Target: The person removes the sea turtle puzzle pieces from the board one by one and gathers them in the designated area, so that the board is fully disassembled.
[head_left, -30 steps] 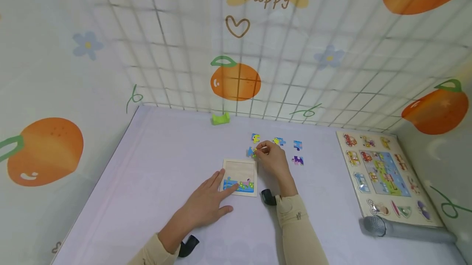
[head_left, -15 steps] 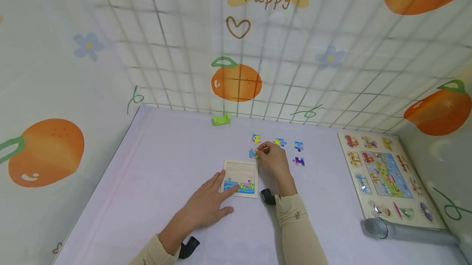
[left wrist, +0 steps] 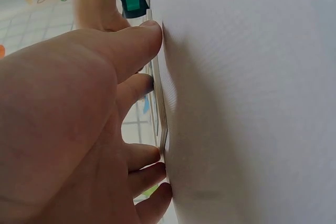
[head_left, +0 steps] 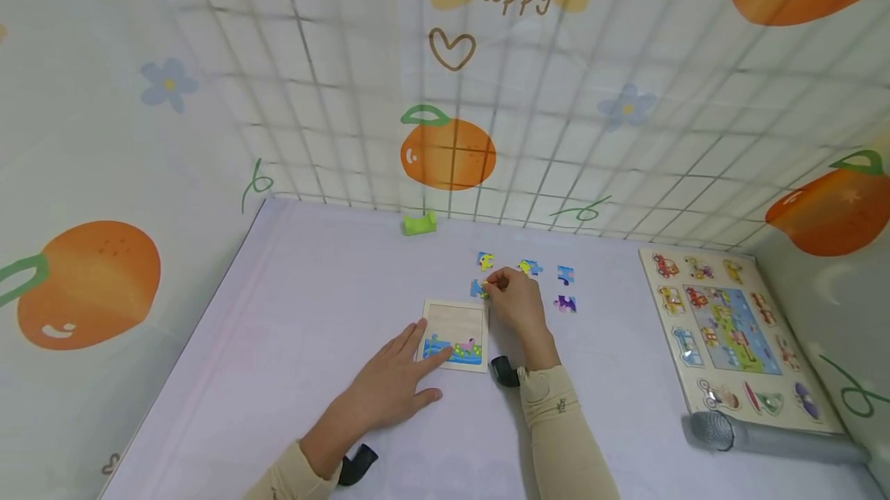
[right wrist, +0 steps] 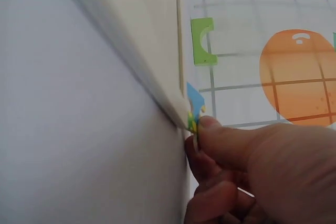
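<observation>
A square wooden puzzle tray [head_left: 455, 305] lies on the table with blue and green pieces fitted along its near side. My left hand [head_left: 392, 372] rests at the tray's left edge, fingers spread, one finger lying over the fitted pieces. Just beyond the tray's far right corner, my right hand [head_left: 516, 301] pinches a blue, yellow and green puzzle piece [right wrist: 196, 103] between thumb and finger. Nearby lie loose puzzle pieces: a yellow one [head_left: 486, 261], a blue and yellow one [head_left: 530, 267], a blue one [head_left: 565, 275] and a purple one [head_left: 565, 304].
A green block [head_left: 419, 224] stands near the back wall. On the right lie a large picture board [head_left: 737, 330] with vehicle pieces and a grey microphone [head_left: 779, 438]. Black wrist devices show at the left cuff [head_left: 358, 465] and right cuff [head_left: 504, 372].
The piece in my right hand has tilted slightly since a second ago and sits closer to the table. My left hand keeps its place on the tray. The head view has shifted slightly.
</observation>
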### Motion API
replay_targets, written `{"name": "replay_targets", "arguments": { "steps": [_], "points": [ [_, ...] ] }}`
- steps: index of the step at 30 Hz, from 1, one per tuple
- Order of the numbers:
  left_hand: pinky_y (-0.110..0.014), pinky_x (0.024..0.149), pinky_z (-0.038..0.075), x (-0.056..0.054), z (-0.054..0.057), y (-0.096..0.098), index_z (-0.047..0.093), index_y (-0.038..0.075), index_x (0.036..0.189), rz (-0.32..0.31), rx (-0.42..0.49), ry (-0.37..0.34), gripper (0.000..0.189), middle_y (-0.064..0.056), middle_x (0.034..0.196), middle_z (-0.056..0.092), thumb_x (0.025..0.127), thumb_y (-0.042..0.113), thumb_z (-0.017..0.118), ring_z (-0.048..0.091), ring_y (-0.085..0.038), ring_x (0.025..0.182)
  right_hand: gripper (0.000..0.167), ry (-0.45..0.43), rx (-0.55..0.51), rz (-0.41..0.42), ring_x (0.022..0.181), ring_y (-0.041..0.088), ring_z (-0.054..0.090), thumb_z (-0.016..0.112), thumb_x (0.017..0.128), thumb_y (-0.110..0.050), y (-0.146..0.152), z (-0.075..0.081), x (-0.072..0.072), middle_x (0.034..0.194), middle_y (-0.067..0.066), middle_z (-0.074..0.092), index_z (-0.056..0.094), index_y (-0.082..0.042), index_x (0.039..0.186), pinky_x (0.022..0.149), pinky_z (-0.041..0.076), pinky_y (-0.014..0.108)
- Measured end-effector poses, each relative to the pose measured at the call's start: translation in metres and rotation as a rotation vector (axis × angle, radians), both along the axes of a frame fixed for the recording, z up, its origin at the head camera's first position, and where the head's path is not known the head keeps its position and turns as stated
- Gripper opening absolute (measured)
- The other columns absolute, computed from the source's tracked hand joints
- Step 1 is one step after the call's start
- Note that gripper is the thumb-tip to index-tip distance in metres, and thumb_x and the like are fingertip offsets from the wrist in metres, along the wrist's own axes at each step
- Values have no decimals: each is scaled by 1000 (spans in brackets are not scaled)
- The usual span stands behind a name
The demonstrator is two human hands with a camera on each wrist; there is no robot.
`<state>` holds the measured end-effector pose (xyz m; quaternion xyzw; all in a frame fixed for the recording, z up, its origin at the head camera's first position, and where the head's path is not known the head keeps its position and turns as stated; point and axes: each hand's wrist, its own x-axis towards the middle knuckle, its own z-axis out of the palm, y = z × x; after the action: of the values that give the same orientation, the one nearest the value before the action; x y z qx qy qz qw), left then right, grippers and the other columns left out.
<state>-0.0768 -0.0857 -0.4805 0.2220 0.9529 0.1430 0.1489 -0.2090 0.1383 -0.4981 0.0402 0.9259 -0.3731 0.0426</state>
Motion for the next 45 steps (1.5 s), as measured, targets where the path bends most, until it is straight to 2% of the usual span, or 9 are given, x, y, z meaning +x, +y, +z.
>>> {"name": "replay_targets", "arguments": {
  "steps": [13,28,35,45],
  "points": [
    [-54,123,33,0,-2,1,44,34,156,-2,-12,13,64,-21,170,16,98,51,63,22,-38,157,12,8,43,-18,82,20,61,69,98,-22,-2,2,2,93,5,73,72,-11,101,69,50,30],
    [-54,123,32,0,1,-1,44,33,155,-3,-1,15,63,-21,170,17,98,50,63,22,-39,157,13,47,65,-2,86,21,63,71,97,-23,-4,1,1,95,5,75,74,-11,100,77,54,35],
    [-54,123,33,0,1,-1,44,33,155,-4,1,13,63,-21,170,17,98,50,64,23,-39,156,13,57,88,11,83,21,64,72,97,-23,-3,1,0,95,5,75,73,-11,100,73,54,35],
    [-53,123,32,0,-1,-1,43,34,156,-8,-1,15,63,-21,170,16,98,51,63,22,-38,157,12,69,139,12,83,20,64,73,95,-25,-2,-3,-1,91,2,74,75,-13,98,75,55,38]
  ]
}}
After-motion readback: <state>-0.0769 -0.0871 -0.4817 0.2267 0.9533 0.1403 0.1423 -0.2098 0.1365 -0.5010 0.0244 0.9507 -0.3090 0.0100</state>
